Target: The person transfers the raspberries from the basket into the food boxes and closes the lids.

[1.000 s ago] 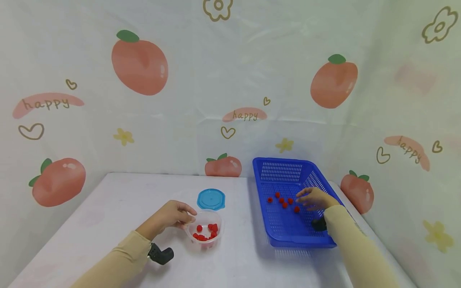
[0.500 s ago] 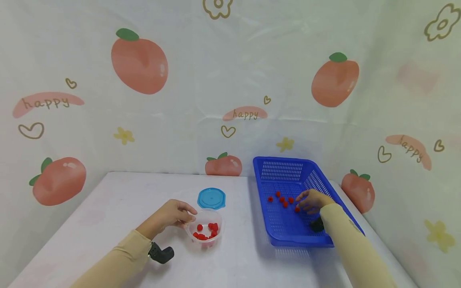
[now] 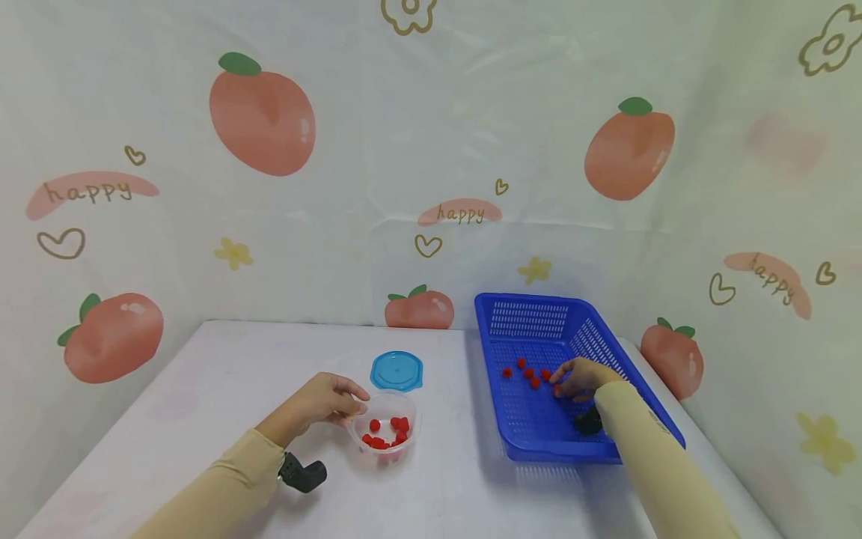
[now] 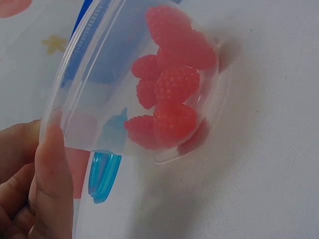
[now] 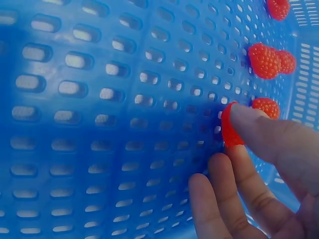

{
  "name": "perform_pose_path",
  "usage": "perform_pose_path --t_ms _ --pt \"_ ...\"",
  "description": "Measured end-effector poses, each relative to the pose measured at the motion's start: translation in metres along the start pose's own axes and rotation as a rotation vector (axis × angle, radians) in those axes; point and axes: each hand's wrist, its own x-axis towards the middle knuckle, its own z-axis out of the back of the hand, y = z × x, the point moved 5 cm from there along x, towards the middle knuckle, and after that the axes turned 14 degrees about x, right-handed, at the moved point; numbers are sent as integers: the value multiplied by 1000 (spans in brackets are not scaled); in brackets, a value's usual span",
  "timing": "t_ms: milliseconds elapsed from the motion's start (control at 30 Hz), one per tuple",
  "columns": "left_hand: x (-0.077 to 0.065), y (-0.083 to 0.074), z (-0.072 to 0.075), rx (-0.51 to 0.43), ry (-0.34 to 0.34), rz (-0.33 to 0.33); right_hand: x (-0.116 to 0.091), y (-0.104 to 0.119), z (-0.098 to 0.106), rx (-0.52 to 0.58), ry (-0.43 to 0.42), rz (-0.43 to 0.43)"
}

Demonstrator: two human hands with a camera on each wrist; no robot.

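Note:
My left hand [image 3: 328,400] pinches the rim of a clear plastic bowl [image 4: 94,129] between thumb and fingers. Several red raspberries [image 4: 177,84] lie together in the bottom of that bowl. Over in the blue basket [image 3: 508,430], my right hand [image 3: 581,378] reaches down to the slotted floor. Its thumb and fingertips close round one raspberry [image 5: 230,127], partly covered by the thumb. More loose raspberries [image 5: 264,60] lie on the basket floor just beyond the fingers.
A round blue lid [image 3: 397,371] lies on the white table [image 3: 444,486] behind the bowl. The basket's raised walls surround the right hand. A printed cloth [image 3: 350,150] hangs at the back and sides.
My right hand has lowered and shifted slightly left onto the nearest raspberry, its fingers closing round it. The left hand and bowl have stayed in place.

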Motion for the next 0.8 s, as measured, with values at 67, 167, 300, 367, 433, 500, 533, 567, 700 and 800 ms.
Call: perform_pose_path --t_ms 67,167,300,367,433,500,533,567,700,800 --pt "0 0 0 -1 0 1 0 0 0 -20 -7 0" --pt "0 0 0 -2 1 2 -1 1 0 -33 -9 8" --pt "0 0 0 -10 2 2 -1 0 0 -40 -16 12" --pt "0 0 0 -11 2 3 -1 0 0 -36 -18 9" --pt "0 1 0 -9 1 3 -1 -1 0 -32 -21 8" --pt "1 1 0 -7 1 3 0 -1 1 -33 -25 18" --pt "1 1 -1 -6 1 3 0 -1 1 -30 -29 21" --pt "1 1 -1 -7 1 3 1 -2 2 -30 -34 25" --pt "2 1 -1 -13 2 3 3 -1 6 10 -42 50" --pt "1 1 -1 -18 2 3 4 0 10 131 -37 78"
